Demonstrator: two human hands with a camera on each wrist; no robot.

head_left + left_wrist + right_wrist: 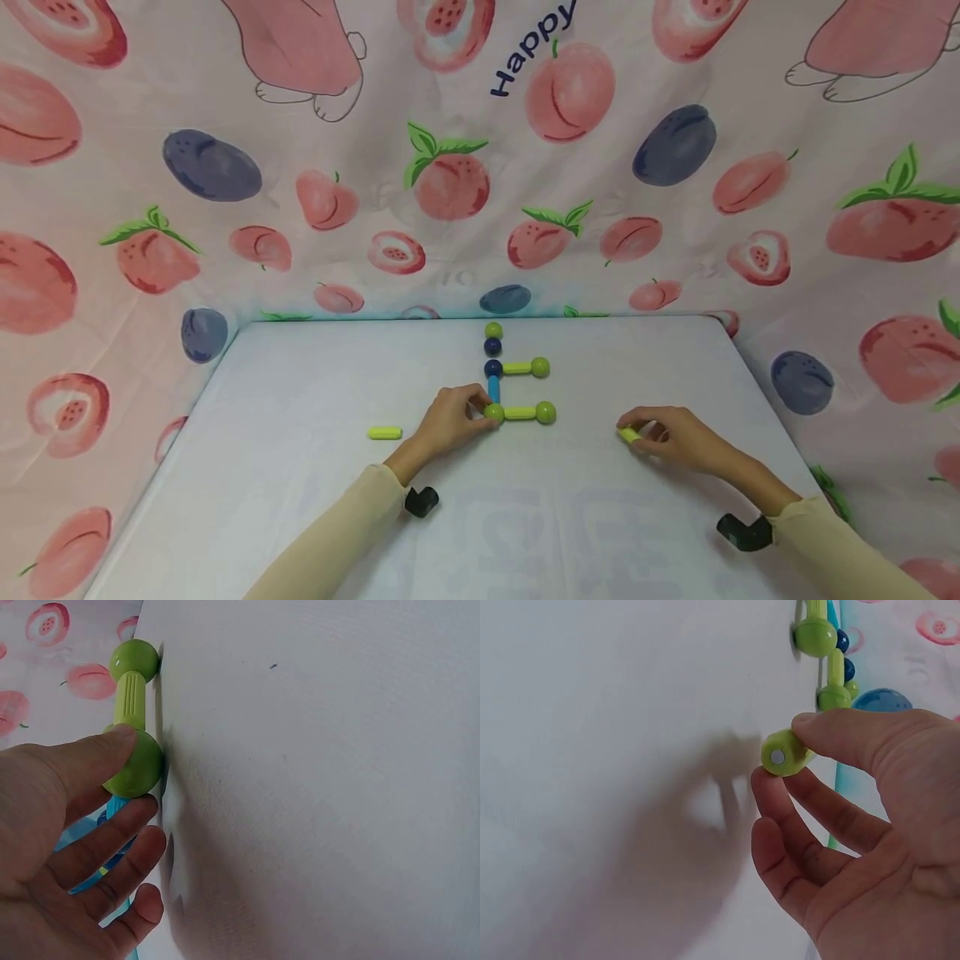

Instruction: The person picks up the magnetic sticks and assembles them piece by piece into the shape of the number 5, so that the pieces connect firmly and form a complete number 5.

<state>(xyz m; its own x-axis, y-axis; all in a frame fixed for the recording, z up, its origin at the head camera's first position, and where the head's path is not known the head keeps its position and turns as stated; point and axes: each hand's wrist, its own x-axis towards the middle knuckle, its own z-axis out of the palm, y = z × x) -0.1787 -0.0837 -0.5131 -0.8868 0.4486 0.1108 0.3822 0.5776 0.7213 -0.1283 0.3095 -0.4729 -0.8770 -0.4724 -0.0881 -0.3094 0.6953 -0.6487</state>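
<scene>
Between thumb and fingers, my left hand [455, 417] pinches a green ball [139, 766] at the near corner of a stick-and-ball figure. A blue stick [493, 389] runs from that ball to a dark blue ball [492, 368]. Two yellow-green sticks, the nearer one [520, 413] and the farther one [517, 368], reach right to green balls [546, 412] [540, 367]. To the right of the figure, my right hand [678, 437] holds a loose yellow-green magnetic stick [784, 753] by thumb and fingertips. A silvery disc shows in its end.
Beyond the figure, a second dark blue ball [492, 347] and a green ball [493, 331] line up toward the back edge. Another yellow-green stick [385, 433] lies left of my left hand on the white table [300, 375]. Fruit-patterned cloth [450, 275] hangs behind.
</scene>
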